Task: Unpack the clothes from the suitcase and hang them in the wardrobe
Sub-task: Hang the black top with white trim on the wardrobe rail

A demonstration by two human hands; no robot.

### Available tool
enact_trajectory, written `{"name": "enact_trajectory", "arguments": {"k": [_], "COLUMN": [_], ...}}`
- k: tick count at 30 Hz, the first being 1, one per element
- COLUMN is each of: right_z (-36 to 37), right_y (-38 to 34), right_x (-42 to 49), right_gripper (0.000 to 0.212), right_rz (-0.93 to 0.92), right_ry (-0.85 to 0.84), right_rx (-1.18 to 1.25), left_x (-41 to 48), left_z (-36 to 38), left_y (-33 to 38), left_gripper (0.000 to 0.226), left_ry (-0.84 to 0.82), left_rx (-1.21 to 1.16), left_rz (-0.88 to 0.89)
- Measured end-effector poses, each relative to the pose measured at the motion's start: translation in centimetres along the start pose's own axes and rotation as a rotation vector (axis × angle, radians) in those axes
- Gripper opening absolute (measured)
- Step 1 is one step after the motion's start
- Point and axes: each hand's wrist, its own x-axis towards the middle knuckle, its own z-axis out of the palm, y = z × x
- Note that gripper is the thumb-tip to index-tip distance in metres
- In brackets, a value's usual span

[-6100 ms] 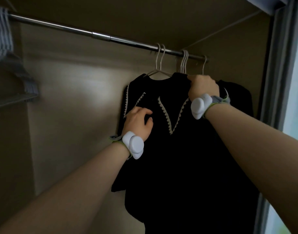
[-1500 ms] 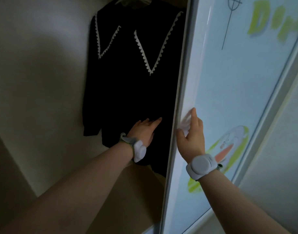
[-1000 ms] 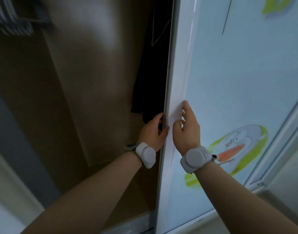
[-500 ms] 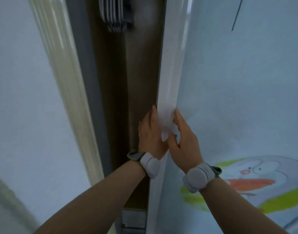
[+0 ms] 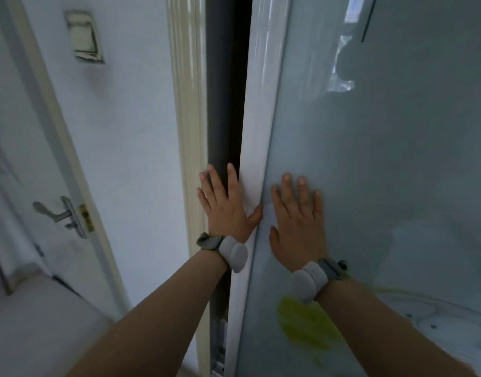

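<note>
Sliding shut is what the wardrobe's sliding door has been doing over the last second or so: a moment ago the opening was wide enough to show the black dress on its hanger and the bare side wall, and now only a narrow dark gap is left between the door's white edge strip and the cream post of the wardrobe. The view has swung left with it, so the room door's handle and a wall switch now show beside the wardrobe.

For the task this reads as the closing step. The dress is hidden behind the door and, by my judgement, hangs inside where it was put. The suitcase is not in view, so I cannot tell whether more clothes are waiting.

Neither hand grasps anything. The left hand is released, its fingers straight and a little spread in front of the dark gap, its thumb lying against the white edge strip. The right hand lies flat on the pale door panel just beside that strip, fingers straight and pointing up, palm pressed to the surface above a yellow-green sticker. Both wrists carry a grey band. With the gap this narrow, the left fingers look close to being caught if the door goes further
</note>
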Motion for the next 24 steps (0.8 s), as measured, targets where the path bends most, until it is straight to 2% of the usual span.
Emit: {"name": "enact_trajectory", "arguments": {"k": [2, 7, 16, 21, 24], "right_z": [0.5, 1.4, 2.0, 1.5, 1.5], "right_y": [-1.2, -2.7, -4.2, -4.7, -6.4], "right_x": [1.0, 2.1, 3.2, 2.9, 2.0], "right_gripper": [0.09, 0.093, 0.098, 0.091, 0.083], "right_rz": [-0.048, -0.095, -0.118, -0.12, -0.176], "right_ry": [0.007, -0.018, -0.081, -0.048, -0.051], "right_rx": [0.019, 0.005, 0.002, 0.153, 0.39], "left_x": [0.5, 1.4, 2.1, 2.0, 1.2], "left_z": [-0.8, -1.6, -1.8, -2.5, -4.3], "left_y": [-1.3, -2.5, -3.7, -4.2, -6.3], "left_gripper": [0.103, 0.114, 0.113, 0.111, 0.098], "left_ry": [0.002, -0.061, 0.006, -0.068, -0.144], "left_rx": [0.059, 0.046, -0.04, -0.048, -0.035], "left_rz": [-0.095, -0.203, -0.215, -0.213, -0.118]}}
